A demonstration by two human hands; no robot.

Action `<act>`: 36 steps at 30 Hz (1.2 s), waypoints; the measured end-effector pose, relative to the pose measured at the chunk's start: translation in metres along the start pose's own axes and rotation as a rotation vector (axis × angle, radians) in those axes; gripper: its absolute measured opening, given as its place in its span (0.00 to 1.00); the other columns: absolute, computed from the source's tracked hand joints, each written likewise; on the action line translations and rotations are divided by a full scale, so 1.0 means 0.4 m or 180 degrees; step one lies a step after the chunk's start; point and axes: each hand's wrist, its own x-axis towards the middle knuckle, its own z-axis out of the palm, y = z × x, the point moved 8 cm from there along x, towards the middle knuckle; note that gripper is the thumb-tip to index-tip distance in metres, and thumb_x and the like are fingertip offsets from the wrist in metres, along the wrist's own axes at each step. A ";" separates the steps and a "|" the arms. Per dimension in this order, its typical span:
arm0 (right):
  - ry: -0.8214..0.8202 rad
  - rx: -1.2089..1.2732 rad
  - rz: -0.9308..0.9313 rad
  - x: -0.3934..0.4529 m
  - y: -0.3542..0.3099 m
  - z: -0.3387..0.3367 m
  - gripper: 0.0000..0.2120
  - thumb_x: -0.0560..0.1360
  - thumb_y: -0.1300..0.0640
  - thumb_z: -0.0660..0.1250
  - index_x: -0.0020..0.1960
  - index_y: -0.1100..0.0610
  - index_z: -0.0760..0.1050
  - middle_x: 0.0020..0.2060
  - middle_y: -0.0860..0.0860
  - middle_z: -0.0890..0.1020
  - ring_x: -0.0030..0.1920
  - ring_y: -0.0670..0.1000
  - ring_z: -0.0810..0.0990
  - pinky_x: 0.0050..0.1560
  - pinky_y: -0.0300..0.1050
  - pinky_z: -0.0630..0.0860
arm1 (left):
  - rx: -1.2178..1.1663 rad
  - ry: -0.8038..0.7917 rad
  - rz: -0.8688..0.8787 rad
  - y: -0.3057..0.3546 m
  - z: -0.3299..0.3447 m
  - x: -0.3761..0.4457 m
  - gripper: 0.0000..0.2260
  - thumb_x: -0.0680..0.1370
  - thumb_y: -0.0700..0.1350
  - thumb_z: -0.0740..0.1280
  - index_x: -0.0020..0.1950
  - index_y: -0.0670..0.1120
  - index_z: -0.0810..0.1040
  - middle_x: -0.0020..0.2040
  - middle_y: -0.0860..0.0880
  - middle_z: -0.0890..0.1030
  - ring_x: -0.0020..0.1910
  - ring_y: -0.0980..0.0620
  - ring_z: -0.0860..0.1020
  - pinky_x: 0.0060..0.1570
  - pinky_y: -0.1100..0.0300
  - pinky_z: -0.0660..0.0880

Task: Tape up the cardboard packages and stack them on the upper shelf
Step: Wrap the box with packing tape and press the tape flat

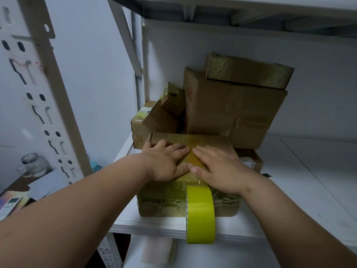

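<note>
Front package (212, 144): matt brown cardboard, wrapped in glossy, wrinkled yellowish tape
Tape roll (201, 213): smooth yellow-green plastic film, slight sheen
Stacked boxes (231, 105): matt brown cardboard; creased clear tape in places
Shelf board (309, 180): smooth white, matt
Upright post (48, 93): white painted metal, punched slots
Jar (32, 165): clear glass

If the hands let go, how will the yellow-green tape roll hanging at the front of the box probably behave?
The tape roll hangs past the shelf edge by its strip, so it may swing or peel down. Being round, it would likely roll if it dropped.
</note>
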 end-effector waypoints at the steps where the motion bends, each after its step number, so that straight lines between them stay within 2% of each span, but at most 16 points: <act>1: -0.0164 0.0004 -0.0006 0.005 -0.001 0.019 0.33 0.80 0.33 0.46 0.81 0.45 0.47 0.80 0.43 0.49 0.80 0.46 0.46 0.78 0.52 0.47 | -0.0011 0.0001 0.0006 0.000 -0.001 0.003 0.31 0.79 0.69 0.44 0.80 0.62 0.44 0.80 0.61 0.47 0.77 0.46 0.51 0.71 0.40 0.51; 3: -0.0259 -0.0052 0.0018 0.023 0.007 0.014 0.31 0.81 0.35 0.47 0.81 0.45 0.49 0.80 0.43 0.50 0.80 0.48 0.49 0.78 0.53 0.50 | -0.0106 -0.0019 -0.0040 -0.006 -0.009 0.012 0.31 0.79 0.70 0.47 0.79 0.63 0.47 0.80 0.61 0.49 0.76 0.46 0.52 0.71 0.39 0.51; 6: 0.0175 -0.0180 0.0076 0.076 0.016 -0.040 0.27 0.81 0.39 0.53 0.78 0.45 0.60 0.77 0.47 0.63 0.76 0.54 0.61 0.73 0.54 0.61 | -0.0374 0.0043 -0.0109 -0.023 -0.035 0.034 0.26 0.81 0.65 0.49 0.79 0.63 0.52 0.80 0.59 0.52 0.77 0.45 0.52 0.72 0.37 0.49; 7: 0.0248 -0.0145 0.0112 0.094 0.019 -0.045 0.27 0.81 0.40 0.53 0.78 0.46 0.58 0.77 0.48 0.62 0.76 0.53 0.60 0.74 0.55 0.61 | -0.0434 0.0161 -0.0112 -0.025 -0.043 0.041 0.24 0.82 0.63 0.48 0.78 0.63 0.55 0.79 0.57 0.55 0.76 0.44 0.53 0.72 0.36 0.49; 9: 0.0013 -0.0002 0.0201 0.128 0.032 -0.018 0.30 0.82 0.40 0.50 0.80 0.46 0.50 0.80 0.45 0.51 0.79 0.50 0.50 0.77 0.56 0.54 | -0.0316 0.0447 -0.0118 -0.019 -0.049 0.049 0.22 0.83 0.60 0.48 0.77 0.61 0.59 0.78 0.54 0.58 0.74 0.44 0.56 0.72 0.37 0.53; 10: -0.0153 0.0014 0.0223 0.141 0.040 -0.005 0.30 0.82 0.39 0.49 0.81 0.46 0.48 0.81 0.44 0.48 0.80 0.49 0.47 0.78 0.56 0.51 | -0.0195 0.0549 -0.0118 -0.014 -0.045 0.053 0.22 0.83 0.60 0.48 0.77 0.59 0.59 0.78 0.52 0.58 0.75 0.44 0.56 0.72 0.38 0.53; 11: -0.0216 -0.0017 0.0224 0.153 0.046 -0.007 0.31 0.81 0.39 0.50 0.81 0.47 0.49 0.81 0.44 0.49 0.80 0.49 0.49 0.78 0.57 0.53 | -0.0121 0.0589 -0.0098 -0.010 -0.037 0.059 0.22 0.83 0.59 0.48 0.77 0.57 0.58 0.79 0.51 0.56 0.76 0.45 0.53 0.72 0.40 0.52; 13: -0.0080 -0.0076 0.0235 0.177 0.053 -0.034 0.29 0.80 0.40 0.52 0.79 0.47 0.56 0.79 0.48 0.58 0.77 0.53 0.57 0.75 0.57 0.60 | -0.0133 0.0455 0.0024 -0.005 -0.021 0.074 0.24 0.83 0.58 0.48 0.78 0.52 0.54 0.81 0.51 0.48 0.80 0.48 0.44 0.76 0.41 0.44; 14: -0.0013 -0.0084 0.0251 0.185 0.055 -0.042 0.29 0.80 0.40 0.51 0.79 0.47 0.57 0.78 0.48 0.59 0.77 0.54 0.58 0.74 0.58 0.60 | -0.0190 0.0329 0.0081 -0.004 -0.018 0.080 0.26 0.83 0.58 0.48 0.79 0.50 0.52 0.82 0.51 0.46 0.80 0.49 0.42 0.77 0.43 0.41; 18: -0.0320 -0.0098 0.0278 0.195 0.064 0.010 0.30 0.82 0.37 0.42 0.81 0.46 0.41 0.80 0.43 0.42 0.80 0.48 0.41 0.78 0.59 0.44 | -0.0405 0.0126 -0.0005 -0.025 -0.028 0.094 0.30 0.82 0.60 0.50 0.80 0.50 0.46 0.82 0.51 0.49 0.80 0.53 0.45 0.77 0.49 0.43; 23: -0.0240 -0.0259 0.0283 0.177 0.039 -0.001 0.29 0.83 0.40 0.42 0.81 0.48 0.41 0.80 0.44 0.42 0.80 0.47 0.41 0.78 0.59 0.43 | -0.0203 0.0158 0.0070 -0.026 -0.015 0.099 0.30 0.82 0.62 0.46 0.81 0.52 0.42 0.81 0.54 0.44 0.80 0.55 0.43 0.77 0.49 0.43; 25: -0.0375 -0.0276 0.0186 0.147 0.023 0.004 0.29 0.84 0.42 0.44 0.81 0.49 0.41 0.80 0.45 0.42 0.80 0.47 0.40 0.79 0.58 0.42 | -0.0166 0.0195 0.0085 -0.029 -0.008 0.100 0.30 0.83 0.61 0.45 0.81 0.52 0.42 0.81 0.54 0.44 0.80 0.54 0.43 0.77 0.49 0.43; 30: -0.0777 0.0114 -0.0005 0.037 0.033 0.024 0.36 0.81 0.34 0.49 0.80 0.46 0.35 0.78 0.42 0.35 0.77 0.43 0.33 0.78 0.52 0.36 | -0.0115 0.0236 0.0217 -0.024 -0.004 0.100 0.30 0.83 0.61 0.45 0.81 0.51 0.42 0.81 0.52 0.43 0.80 0.52 0.42 0.78 0.47 0.43; 33: -0.0774 0.0173 -0.0045 0.031 0.037 0.029 0.39 0.79 0.31 0.51 0.80 0.45 0.35 0.78 0.41 0.33 0.76 0.42 0.31 0.77 0.52 0.34 | -0.0186 0.0411 0.0335 -0.017 -0.015 0.091 0.29 0.83 0.61 0.48 0.81 0.51 0.47 0.82 0.52 0.48 0.80 0.50 0.46 0.78 0.48 0.46; 36: -0.0753 0.0222 -0.0030 0.030 0.037 0.028 0.39 0.79 0.32 0.51 0.80 0.45 0.36 0.78 0.41 0.34 0.77 0.42 0.32 0.77 0.52 0.34 | -0.0080 0.0916 0.0436 -0.002 -0.041 0.063 0.26 0.83 0.60 0.51 0.79 0.53 0.60 0.79 0.52 0.61 0.77 0.47 0.59 0.75 0.49 0.58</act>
